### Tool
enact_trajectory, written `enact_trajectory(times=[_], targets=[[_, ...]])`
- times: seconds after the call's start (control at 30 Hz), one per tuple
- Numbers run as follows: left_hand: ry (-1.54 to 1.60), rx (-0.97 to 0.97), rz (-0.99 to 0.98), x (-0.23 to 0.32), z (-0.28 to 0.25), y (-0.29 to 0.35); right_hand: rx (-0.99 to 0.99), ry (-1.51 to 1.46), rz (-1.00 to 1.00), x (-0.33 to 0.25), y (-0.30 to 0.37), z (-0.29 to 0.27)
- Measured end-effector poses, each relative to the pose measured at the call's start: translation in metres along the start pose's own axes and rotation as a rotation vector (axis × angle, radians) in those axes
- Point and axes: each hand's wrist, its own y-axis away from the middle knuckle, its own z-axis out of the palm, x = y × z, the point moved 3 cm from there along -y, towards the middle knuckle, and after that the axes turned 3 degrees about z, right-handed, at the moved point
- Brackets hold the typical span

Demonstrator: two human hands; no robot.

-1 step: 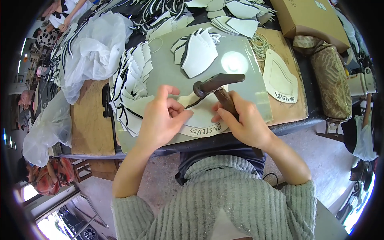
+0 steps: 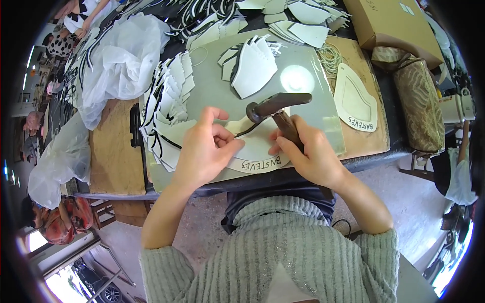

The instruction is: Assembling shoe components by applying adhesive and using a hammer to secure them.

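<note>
My right hand (image 2: 313, 151) is wrapped round the wooden handle of a hammer (image 2: 279, 103), whose dark head is raised above the work. Some of its fingertips reach down to a white curved template (image 2: 252, 162) with dark lettering along its near edge. A narrow black strip (image 2: 248, 132) runs over the pale piece there, under the hammer. My left hand (image 2: 204, 149) pinches the strip's near end between thumb and fingers, its index finger lifted. Just left of that hand, a fanned pile of white cut pieces with black edging (image 2: 166, 96) spreads over the grey board (image 2: 202, 55).
Beyond my hands lies a small stack of white pieces (image 2: 255, 68). At right are another white template (image 2: 355, 98), a coil of thin cord (image 2: 329, 58), a patterned roll-shaped bag (image 2: 418, 103) and a cardboard box (image 2: 394, 28). Clear plastic bags (image 2: 118, 60) lie at left.
</note>
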Motion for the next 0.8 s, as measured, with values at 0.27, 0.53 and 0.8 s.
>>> enact_trajectory(times=[0.27,0.53,0.8], targets=[[-0.016,-0.166,0.034,0.000,-0.004,-0.005,0.066,0.006,-0.080,0.001,-0.002,0.002],[-0.485,-0.034,0.404,0.013,0.002,0.008,0.048,-0.043,-0.029,0.003,0.000,-0.004],[-0.526,-0.112,0.820,-0.002,0.041,0.054,-0.043,-0.229,0.270,-0.003,-0.001,-0.027]])
